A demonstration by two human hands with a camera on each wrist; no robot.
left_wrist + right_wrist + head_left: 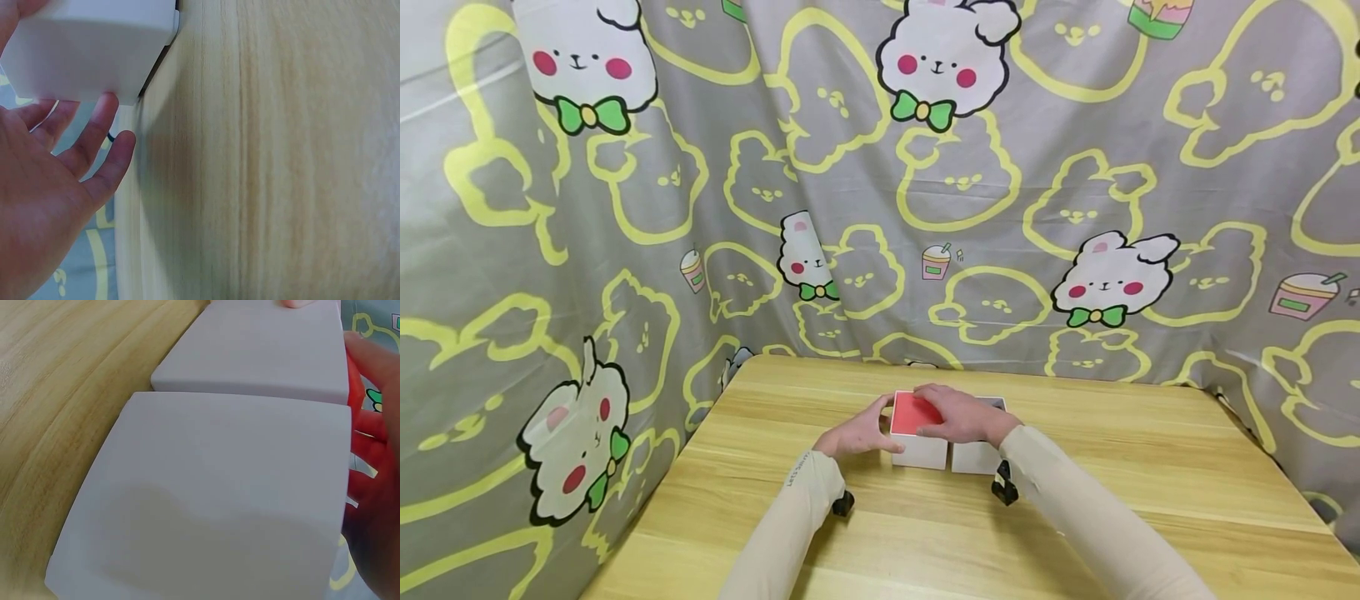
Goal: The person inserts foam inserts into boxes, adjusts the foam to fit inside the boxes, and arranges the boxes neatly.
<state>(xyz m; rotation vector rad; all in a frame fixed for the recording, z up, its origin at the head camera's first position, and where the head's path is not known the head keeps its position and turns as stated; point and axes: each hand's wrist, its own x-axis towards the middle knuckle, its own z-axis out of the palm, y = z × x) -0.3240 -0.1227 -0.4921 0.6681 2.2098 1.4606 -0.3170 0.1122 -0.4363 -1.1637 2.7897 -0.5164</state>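
Two white boxes stand side by side on the table. The left one, a red-topped box (917, 452), has a flat red surface (913, 414) within a thin white rim. My left hand (859, 429) holds it from the left, thumb on the near face; in the left wrist view the fingers (103, 122) lie near or against its side. Across the red surface reaches my right hand (962, 414), thumb at the near edge and fingers toward the far edge. Beneath the right hand and wrist stands the second white box (976, 457), its top partly hidden and greyish inside.
The wooden table (917, 542) spreads around the boxes. A grey curtain (865, 192) with cartoon animals hangs behind and to the left. Black wrist mounts (1004, 485) sit under both forearms, the right one close to the second box.
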